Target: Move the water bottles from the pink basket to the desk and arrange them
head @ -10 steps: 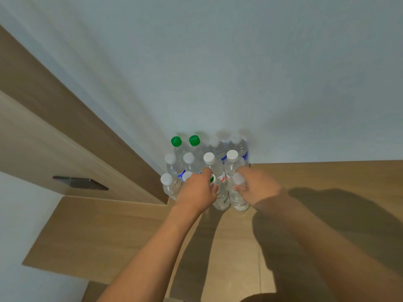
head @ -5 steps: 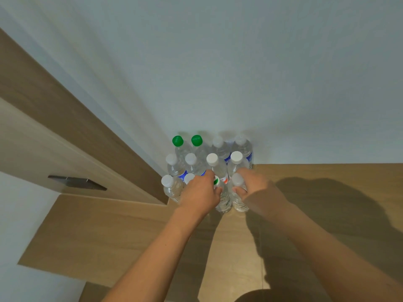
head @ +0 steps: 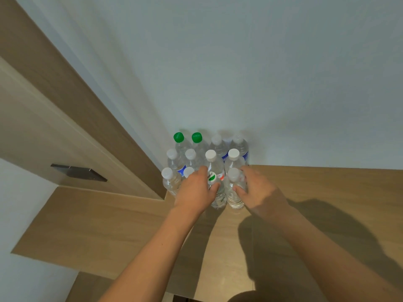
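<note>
Two clear plastic water bottles at centre frame on the pale wooden desk (head: 327, 192) sit in your curled hands, left hand (head: 196, 190) gripping the green-labelled bottle (head: 214, 182), right hand (head: 257, 188) the white-capped bottle (head: 234, 188); press them upright and flush against the standing rows.

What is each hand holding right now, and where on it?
The left hand grips a clear plastic bottle with a green-and-white label around its body. The right hand grips a clear white-capped plastic bottle by its side, below the cap.
</note>
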The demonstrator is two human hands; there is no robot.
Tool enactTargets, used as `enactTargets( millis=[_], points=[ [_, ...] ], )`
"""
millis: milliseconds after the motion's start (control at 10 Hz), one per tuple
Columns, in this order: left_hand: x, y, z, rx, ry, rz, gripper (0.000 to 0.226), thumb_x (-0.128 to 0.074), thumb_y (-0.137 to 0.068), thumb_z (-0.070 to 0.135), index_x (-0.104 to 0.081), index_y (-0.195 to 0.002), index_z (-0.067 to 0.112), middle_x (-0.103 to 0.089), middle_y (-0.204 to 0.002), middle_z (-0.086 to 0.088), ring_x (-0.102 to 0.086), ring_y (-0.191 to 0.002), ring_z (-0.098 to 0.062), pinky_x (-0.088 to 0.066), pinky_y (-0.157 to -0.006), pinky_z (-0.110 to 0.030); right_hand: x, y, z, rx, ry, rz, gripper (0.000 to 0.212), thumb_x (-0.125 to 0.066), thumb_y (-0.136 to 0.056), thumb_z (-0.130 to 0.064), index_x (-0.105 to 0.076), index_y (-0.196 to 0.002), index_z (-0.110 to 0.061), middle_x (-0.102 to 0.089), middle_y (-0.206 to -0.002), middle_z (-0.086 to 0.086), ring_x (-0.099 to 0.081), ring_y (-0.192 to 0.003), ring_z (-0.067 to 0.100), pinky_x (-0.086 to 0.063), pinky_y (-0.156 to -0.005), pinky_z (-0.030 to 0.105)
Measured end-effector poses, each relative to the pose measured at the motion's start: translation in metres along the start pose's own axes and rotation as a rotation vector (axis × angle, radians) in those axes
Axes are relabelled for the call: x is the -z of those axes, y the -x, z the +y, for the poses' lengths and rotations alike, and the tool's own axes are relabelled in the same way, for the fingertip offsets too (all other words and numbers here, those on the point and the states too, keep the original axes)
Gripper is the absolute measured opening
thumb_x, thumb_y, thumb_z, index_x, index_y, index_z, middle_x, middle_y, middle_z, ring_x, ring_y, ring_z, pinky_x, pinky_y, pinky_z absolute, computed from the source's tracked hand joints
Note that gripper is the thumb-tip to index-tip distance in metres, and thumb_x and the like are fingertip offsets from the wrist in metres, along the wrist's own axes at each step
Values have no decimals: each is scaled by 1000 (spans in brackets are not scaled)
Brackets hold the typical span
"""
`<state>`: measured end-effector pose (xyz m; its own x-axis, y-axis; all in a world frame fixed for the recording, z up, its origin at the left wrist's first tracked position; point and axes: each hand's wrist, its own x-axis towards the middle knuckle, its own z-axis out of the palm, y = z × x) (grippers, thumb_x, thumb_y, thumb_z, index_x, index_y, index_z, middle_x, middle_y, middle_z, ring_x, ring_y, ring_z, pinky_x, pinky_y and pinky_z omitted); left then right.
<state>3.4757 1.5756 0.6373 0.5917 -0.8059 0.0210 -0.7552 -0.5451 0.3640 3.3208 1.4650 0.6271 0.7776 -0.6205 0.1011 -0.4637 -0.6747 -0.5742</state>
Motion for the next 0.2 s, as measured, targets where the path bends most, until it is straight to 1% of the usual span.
enactTargets(
  millis=[100, 200],
  points=[
    [0, 9, -1, -37, 10, 47, 34, -59, -93, 41, -51, -113, 14, -62, -95, -3, -61, -86, -24, -44, -66, -35, 2, 4, -2, -26, -21, -36, 49, -61, -93, -33, -46, -136, -16, -58, -119, 0, -57, -108, 17, -44, -84, 28],
    [3, 14, -1, -20, -27, 35, 37, -56, -96, 41, -51, -119, 13, -62, -99, -5, -61, -91, -26, -48, -72, -39, 7, 3, -5, -91, -64, -89, 50, -58, -95, -35, -41, -139, -19, -54, -124, -1, -54, -114, 18, -44, -90, 32]
  ],
)
